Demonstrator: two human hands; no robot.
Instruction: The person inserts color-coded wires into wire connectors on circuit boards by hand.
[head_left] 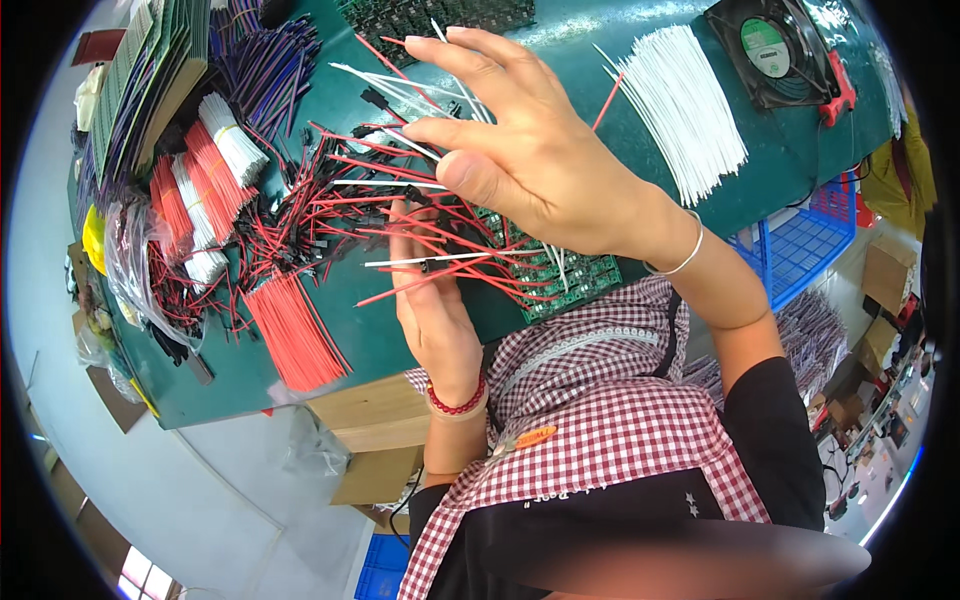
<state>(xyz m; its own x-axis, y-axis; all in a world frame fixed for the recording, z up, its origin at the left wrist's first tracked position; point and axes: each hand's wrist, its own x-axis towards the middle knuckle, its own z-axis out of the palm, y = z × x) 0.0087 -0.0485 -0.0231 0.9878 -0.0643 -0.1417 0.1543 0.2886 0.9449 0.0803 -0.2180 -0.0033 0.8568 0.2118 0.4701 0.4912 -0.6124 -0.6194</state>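
My right hand [545,145] is raised over the wires, its fingers spread and the thumb apart. White wires [400,88] and red ones run close behind its fingertips; no firm grip on them shows. My left hand [437,325] is lower down, fingers stretched up beneath loose red wires [445,238] and a few white ones, which partly cover it. Under my right wrist lies a green circuit board [572,285], with red and white wires standing out from it. Black connectors are on some wire ends.
Red wires lie in a bundle [295,333] at the left and white wires in another [680,115] at the right. A black fan [772,50] is at the far right. Purple wires [268,75], banded bundles and a plastic bag [138,255] crowd the left. A blue basket [810,245] stands beside the table.
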